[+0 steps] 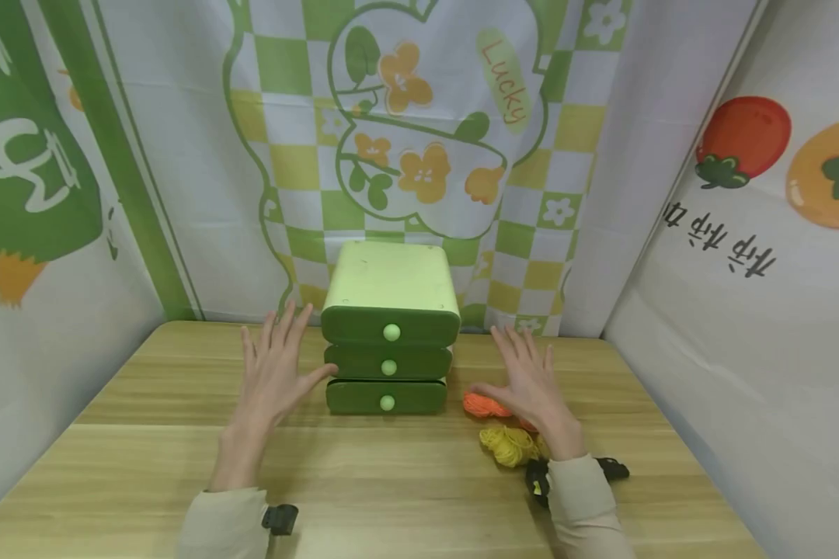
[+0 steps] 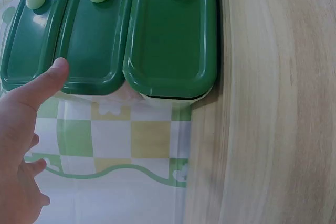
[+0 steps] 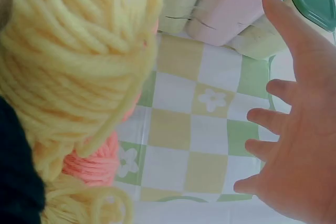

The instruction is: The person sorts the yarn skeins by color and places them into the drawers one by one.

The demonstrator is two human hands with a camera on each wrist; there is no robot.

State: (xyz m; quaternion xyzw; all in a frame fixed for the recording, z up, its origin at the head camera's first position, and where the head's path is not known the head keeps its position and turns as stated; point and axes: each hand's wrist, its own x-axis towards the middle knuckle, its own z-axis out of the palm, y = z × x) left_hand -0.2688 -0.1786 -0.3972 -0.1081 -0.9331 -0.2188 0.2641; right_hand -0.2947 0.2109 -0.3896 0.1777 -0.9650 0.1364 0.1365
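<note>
A small drawer cabinet with a pale green top and three dark green drawer fronts stands at the back of the table. Each front carries a round light green knob. To its left is my left hand, fingers spread, the thumb near the middle drawer's edge; contact cannot be told. My right hand is spread to the right of the cabinet, holding nothing, above bundles of yarn. Among these are orange yarn, yellow yarn and black yarn, partly hidden by my right hand and sleeve.
The wooden table meets a checked, flower-printed cloth behind the cabinet. Printed white sheets stand along both sides. A black wrist camera sits at my left cuff.
</note>
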